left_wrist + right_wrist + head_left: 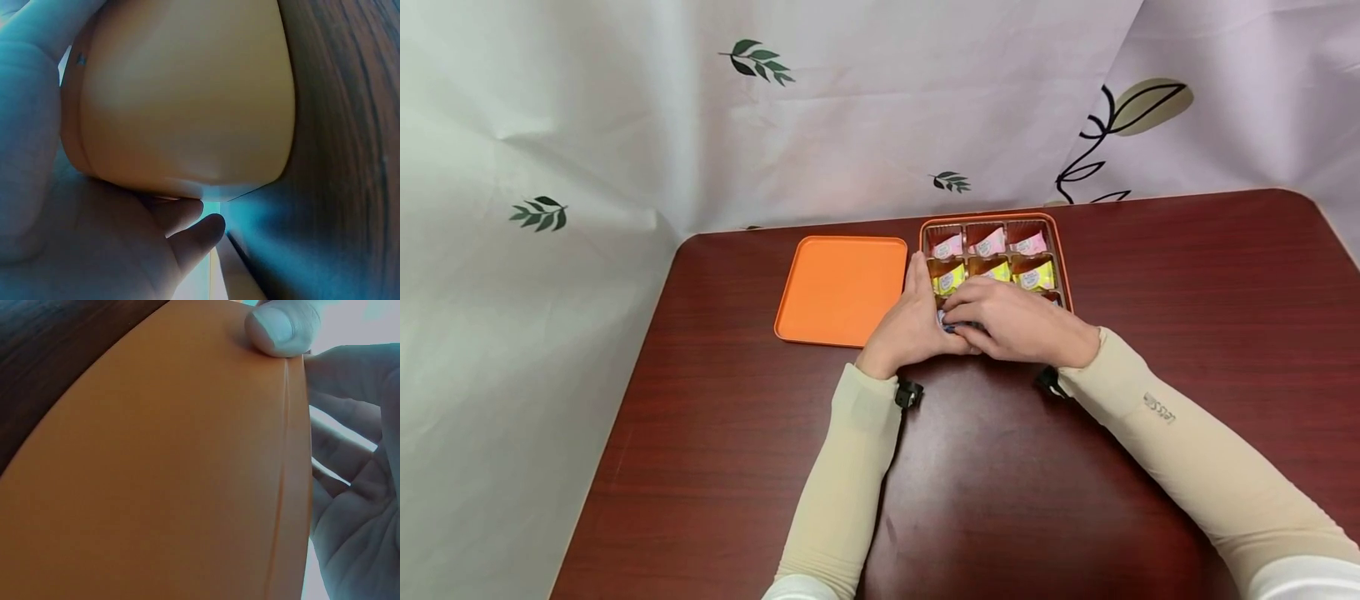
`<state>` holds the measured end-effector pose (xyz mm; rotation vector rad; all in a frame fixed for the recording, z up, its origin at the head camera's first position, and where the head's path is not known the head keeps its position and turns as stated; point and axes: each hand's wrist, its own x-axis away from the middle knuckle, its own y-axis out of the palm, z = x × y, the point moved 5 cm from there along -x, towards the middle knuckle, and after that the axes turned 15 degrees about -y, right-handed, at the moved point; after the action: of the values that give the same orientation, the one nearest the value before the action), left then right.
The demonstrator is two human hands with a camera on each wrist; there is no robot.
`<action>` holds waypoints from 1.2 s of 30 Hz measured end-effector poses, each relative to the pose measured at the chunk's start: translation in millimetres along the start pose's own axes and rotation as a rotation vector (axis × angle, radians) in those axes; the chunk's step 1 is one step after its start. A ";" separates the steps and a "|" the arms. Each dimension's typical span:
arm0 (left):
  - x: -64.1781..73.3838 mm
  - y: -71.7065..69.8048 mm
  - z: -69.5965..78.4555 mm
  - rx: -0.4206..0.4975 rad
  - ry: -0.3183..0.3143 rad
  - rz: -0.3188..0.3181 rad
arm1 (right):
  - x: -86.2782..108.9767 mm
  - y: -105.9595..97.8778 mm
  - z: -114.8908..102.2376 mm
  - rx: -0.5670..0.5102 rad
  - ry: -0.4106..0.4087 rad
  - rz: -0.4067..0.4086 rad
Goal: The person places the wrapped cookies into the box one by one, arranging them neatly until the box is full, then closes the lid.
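An orange square tin box [1064, 260] with a divided tray stands near the table's back edge. Pink wrapped sweets [988, 242] fill its back row, and yellow wrapped sweets [1035, 276] the middle one. My left hand [908, 327] rests on the box's front left corner, fingers straight along the left side, thumb along the front. Over the front row, my right hand [1021, 321] bends its fingers into the left compartment and pinches a blue-wrapped sweet [942, 319], mostly covered by the fingers. Both wrist views show the box's orange outer wall [187, 94] close up.
An orange square lid [842, 287] lies on the table [737, 467] just left of the box. Behind the table's back edge hangs a pale curtain [850, 117] with leaf prints.
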<state>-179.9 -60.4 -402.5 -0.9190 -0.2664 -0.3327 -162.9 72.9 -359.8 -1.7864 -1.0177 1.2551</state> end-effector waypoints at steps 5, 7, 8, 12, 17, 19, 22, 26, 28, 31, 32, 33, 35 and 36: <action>-0.9 -0.2 1.2 -0.004 0.001 0.003 | -0.7 -0.2 -0.4 0.016 -0.019 0.004; -1.3 -0.3 1.3 -0.006 0.001 0.007 | -0.4 -0.4 -0.9 0.019 -0.018 0.005; -1.4 -0.4 1.4 -0.006 0.001 0.009 | -0.1 -0.3 -1.1 0.019 -0.016 0.003; -1.3 -0.3 1.2 -0.005 0.001 0.015 | 0.4 0.5 -1.6 0.015 -0.003 -0.001; -0.6 -0.1 0.4 0.005 0.001 0.011 | 0.5 2.3 -2.3 0.021 0.009 -0.008; -0.4 -0.2 0.0 0.012 0.003 0.008 | -0.2 3.1 -3.1 0.037 0.012 -0.022; -0.5 -0.4 -0.4 0.022 0.008 0.008 | -2.6 3.9 -4.3 0.064 0.026 -0.049; -0.9 0.3 -0.5 0.024 0.002 0.002 | -6.1 5.9 -3.9 0.091 0.055 -0.088; -1.1 0.5 -0.3 0.020 -0.003 0.000 | -6.8 6.6 -3.5 0.102 0.062 -0.096; -1.1 1.0 -0.1 0.012 -0.004 0.002 | -6.7 7.1 -3.1 0.119 0.058 -0.095; -1.1 1.0 0.0 0.011 -0.003 0.004 | -6.5 7.2 -3.1 0.123 0.055 -0.093; -1.2 1.0 0.1 0.010 -0.001 0.005 | -6.2 7.5 -2.8 0.127 0.055 -0.090; -1.0 1.1 0.3 0.008 0.002 0.007 | -5.7 7.9 -2.5 0.129 0.051 -0.086; -0.9 1.1 0.3 0.007 0.004 0.008 | -5.6 7.8 -2.6 0.129 0.051 -0.085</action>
<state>-180.3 -59.4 -403.5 -0.9125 -0.2600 -0.3262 -160.1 64.2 -363.8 -1.6514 -0.9521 1.1902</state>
